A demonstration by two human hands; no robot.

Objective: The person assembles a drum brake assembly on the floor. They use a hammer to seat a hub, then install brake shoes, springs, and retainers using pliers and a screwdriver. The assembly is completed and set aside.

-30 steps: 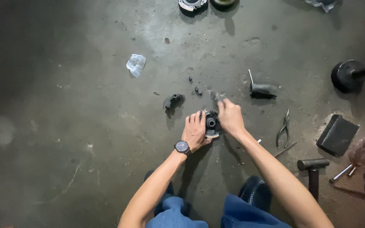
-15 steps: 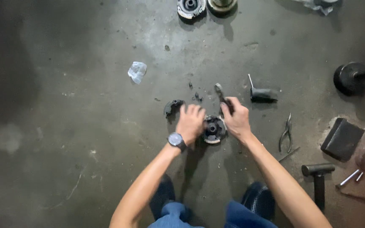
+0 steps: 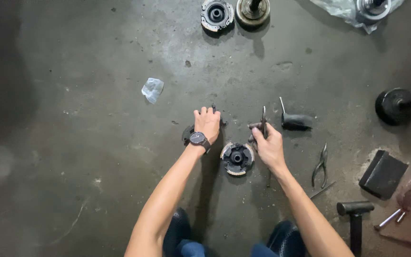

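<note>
Grey metal with a dark hub in the middle — the round clutch part (image 3: 237, 158) lies flat on the concrete floor (image 3: 96, 157), between the two forearms. Just beside it, the right hand (image 3: 269, 145) is closed around a thin metal tool (image 3: 264, 121), held upright. A little farther, the left hand (image 3: 207, 123) rests palm-down, fingers together, on a small dark part (image 3: 188, 133).

Both hands off the round clutch part (image 3: 237, 158), which now lies alone. Left hand (image 3: 208, 123) moved up-left of it, onto a dark curved piece (image 3: 187, 134). Right hand (image 3: 268, 145) shifted right of it, holding a thin tool (image 3: 264, 119) upright.
</note>
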